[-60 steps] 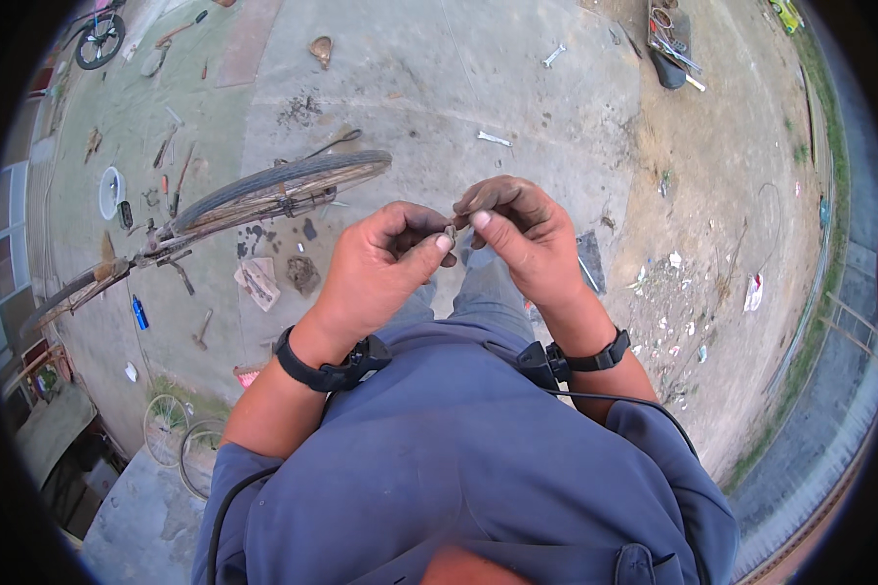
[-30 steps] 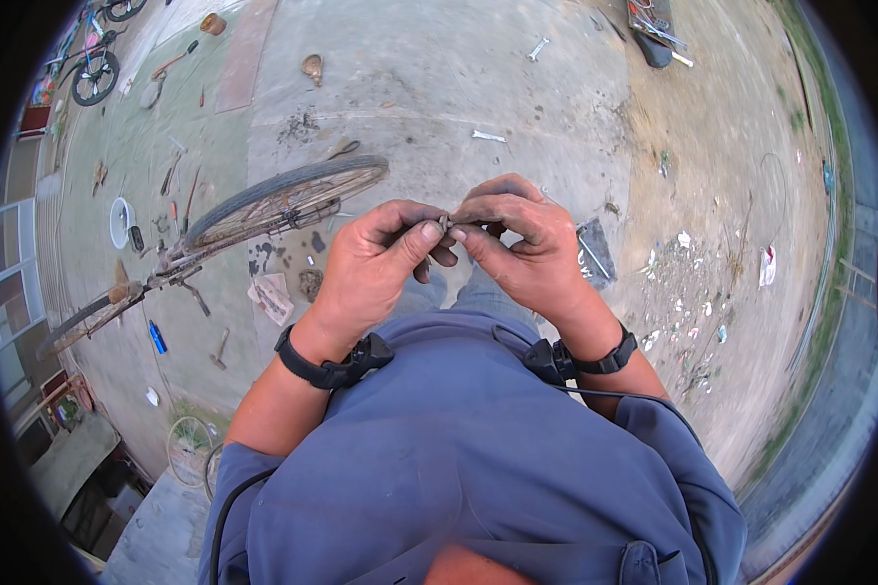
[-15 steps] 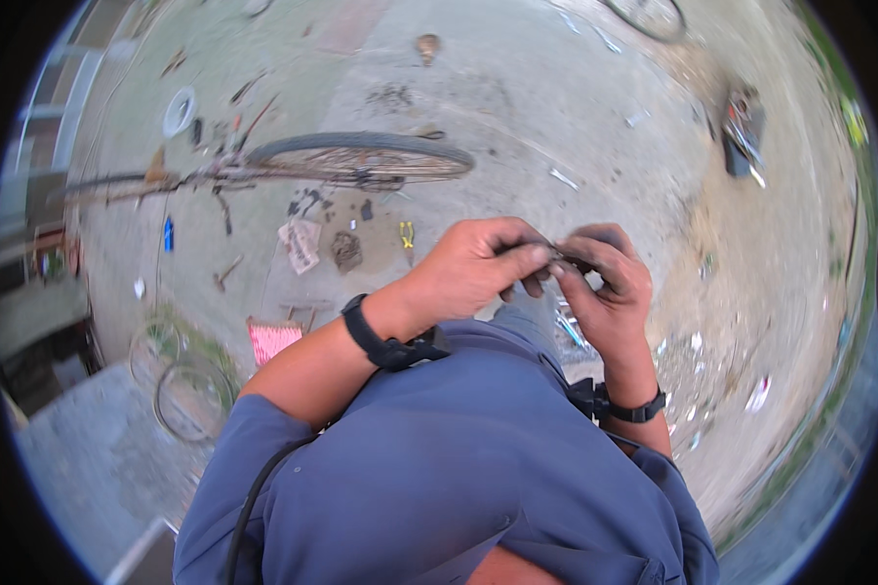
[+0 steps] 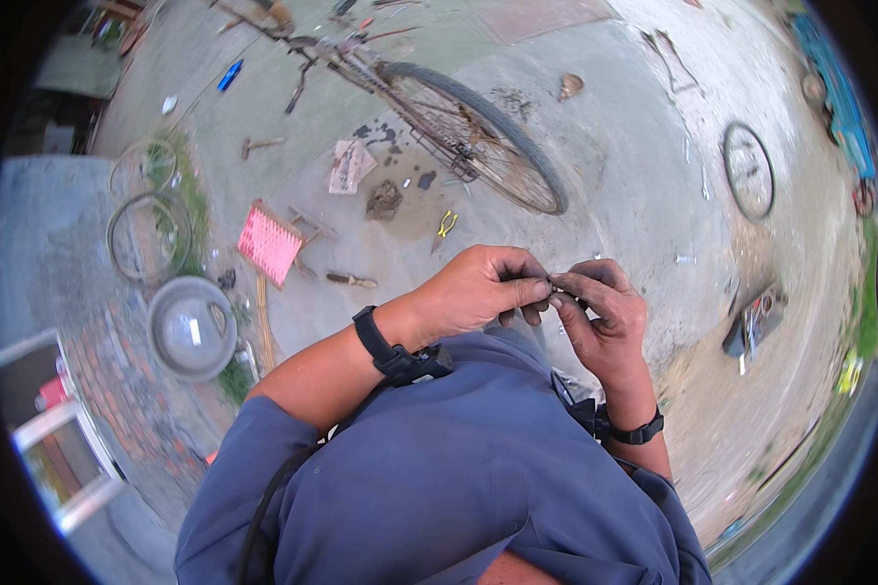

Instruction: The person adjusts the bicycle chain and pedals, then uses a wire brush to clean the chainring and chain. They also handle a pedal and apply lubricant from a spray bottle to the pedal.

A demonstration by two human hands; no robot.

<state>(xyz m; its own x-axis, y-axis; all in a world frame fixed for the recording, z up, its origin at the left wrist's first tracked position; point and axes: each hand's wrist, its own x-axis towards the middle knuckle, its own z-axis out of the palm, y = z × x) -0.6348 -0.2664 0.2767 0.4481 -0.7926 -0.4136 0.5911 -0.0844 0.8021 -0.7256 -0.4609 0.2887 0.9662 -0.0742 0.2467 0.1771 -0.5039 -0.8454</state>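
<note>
My left hand [image 4: 493,288] and my right hand [image 4: 605,310] meet in front of my body, fingertips close together. Both are closed in a pinch on something small and dark, mostly hidden by the fingers; its kind cannot be made out. The fingers of both hands are blackened with dirt. Beyond them, a bicycle [image 4: 478,127] lies on the concrete, its rear wheel toward me. Yellow-handled pliers [image 4: 446,226] rest on the ground between the bicycle and my left hand.
A pink-topped stool [image 4: 269,244], a hammer [image 4: 261,145] and a metal basin [image 4: 192,329] are on the left. To the right lie a loose wheel [image 4: 748,171], a wrench [image 4: 686,259] and a dark tool container [image 4: 754,320]. A blue bottle [image 4: 230,75] lies far left.
My view has swung left, so the bicycle, stool and ground tools appear shifted and turned, and the basin has come into sight. Both hands keep their pinch in nearly the same pose.
</note>
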